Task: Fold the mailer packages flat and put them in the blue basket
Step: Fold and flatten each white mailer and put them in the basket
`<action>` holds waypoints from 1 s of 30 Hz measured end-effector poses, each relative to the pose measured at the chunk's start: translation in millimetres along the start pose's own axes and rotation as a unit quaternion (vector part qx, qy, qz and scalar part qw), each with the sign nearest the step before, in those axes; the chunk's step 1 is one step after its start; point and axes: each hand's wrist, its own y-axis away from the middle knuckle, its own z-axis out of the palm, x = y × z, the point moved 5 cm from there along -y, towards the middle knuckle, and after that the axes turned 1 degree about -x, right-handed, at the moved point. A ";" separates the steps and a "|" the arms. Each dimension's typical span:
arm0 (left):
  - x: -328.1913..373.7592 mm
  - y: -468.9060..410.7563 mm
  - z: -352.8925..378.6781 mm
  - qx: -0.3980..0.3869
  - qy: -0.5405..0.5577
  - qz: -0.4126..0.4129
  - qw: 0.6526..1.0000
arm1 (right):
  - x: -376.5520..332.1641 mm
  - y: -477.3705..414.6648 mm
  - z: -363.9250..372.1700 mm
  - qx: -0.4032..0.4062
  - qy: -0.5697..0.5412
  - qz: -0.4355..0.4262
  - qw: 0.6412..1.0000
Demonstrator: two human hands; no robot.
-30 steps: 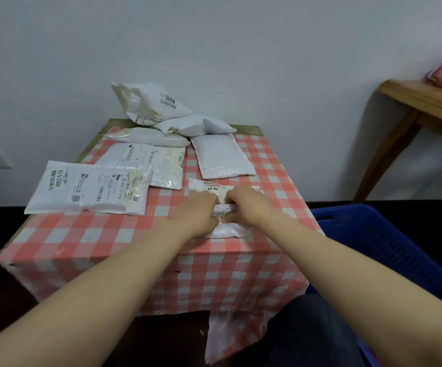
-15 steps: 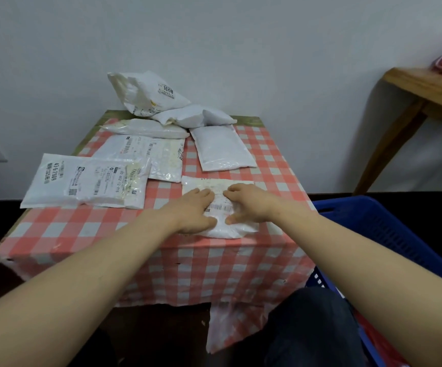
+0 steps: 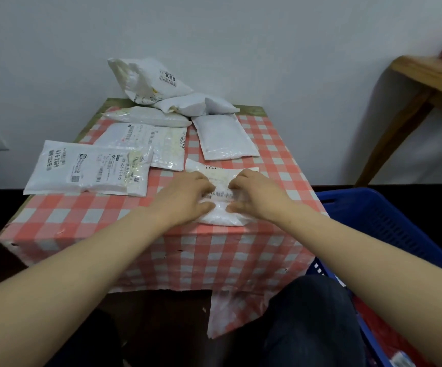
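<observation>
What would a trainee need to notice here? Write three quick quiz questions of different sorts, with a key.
1. True or false: both hands press on the same mailer.
2. Which side of the table is the blue basket on: A left, B right?
3. What number is printed on the crumpled mailer against the wall?

Key: 1 true, the left hand and right hand both rest on it; 2 B; 3 1008.

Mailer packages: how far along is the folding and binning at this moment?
Done: hard to say; the blue basket shows something red inside, contents unclear. In hand: left hand and right hand press the nearest mailer flat at the table's front edge. Left: six more mailers behind, including the upright 1008 mailer.
</observation>
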 end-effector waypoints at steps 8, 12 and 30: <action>-3.1 -5.4 23.5 -0.082 -0.016 -0.040 0.996 | 1.3 -13.3 20.2 -0.067 0.014 0.003 0.998; -1.1 -7.5 22.2 -0.069 -0.023 -0.043 0.996 | -2.2 -15.1 18.6 -0.043 0.011 -0.001 0.999; -1.9 -19.3 1.0 -0.041 -0.003 -0.054 0.998 | 1.2 -27.0 -5.9 -0.051 -0.047 0.016 0.997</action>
